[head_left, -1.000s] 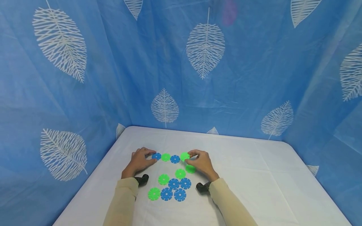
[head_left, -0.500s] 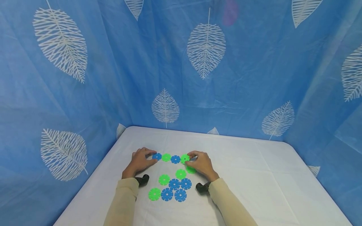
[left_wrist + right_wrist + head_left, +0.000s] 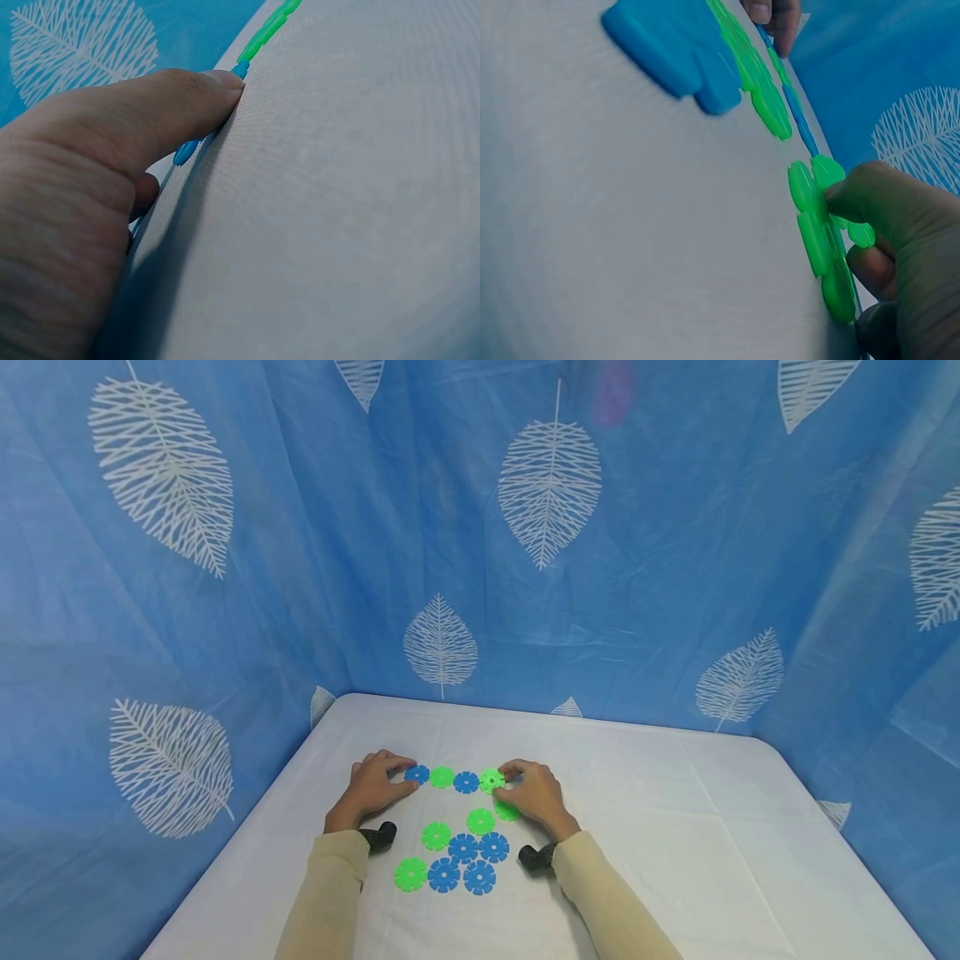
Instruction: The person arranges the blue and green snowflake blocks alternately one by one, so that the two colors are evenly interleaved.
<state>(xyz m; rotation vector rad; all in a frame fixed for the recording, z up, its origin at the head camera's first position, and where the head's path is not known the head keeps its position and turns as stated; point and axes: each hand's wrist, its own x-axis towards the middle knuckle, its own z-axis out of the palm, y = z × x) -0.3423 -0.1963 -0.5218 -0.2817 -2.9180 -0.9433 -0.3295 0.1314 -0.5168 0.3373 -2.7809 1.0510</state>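
Note:
A row of notched plastic building discs lies across the white table. At its left end my left hand (image 3: pixel 372 788) pinches a blue disc (image 3: pixel 417 775) between thumb and fingers; in the left wrist view the thumb covers part of that blue disc (image 3: pixel 184 152). A green disc (image 3: pixel 442 777) and another blue disc (image 3: pixel 467 782) follow along the row. My right hand (image 3: pixel 534 792) pinches the green disc (image 3: pixel 491 779) at the right end, touching or close to the blue one. Partly under the right hand lies a further green disc (image 3: pixel 507 810).
Nearer me lie several loose discs: green discs (image 3: pixel 410 875) toward the left and a cluster of blue discs (image 3: pixel 463 849), some touching. The white table (image 3: pixel 675 843) extends to the right. A blue leaf-patterned curtain (image 3: pixel 645 568) stands behind and at both sides.
The green disc in my right hand has come slightly down and turned, so its centre hole now shows. My left hand keeps its hold on the blue disc.

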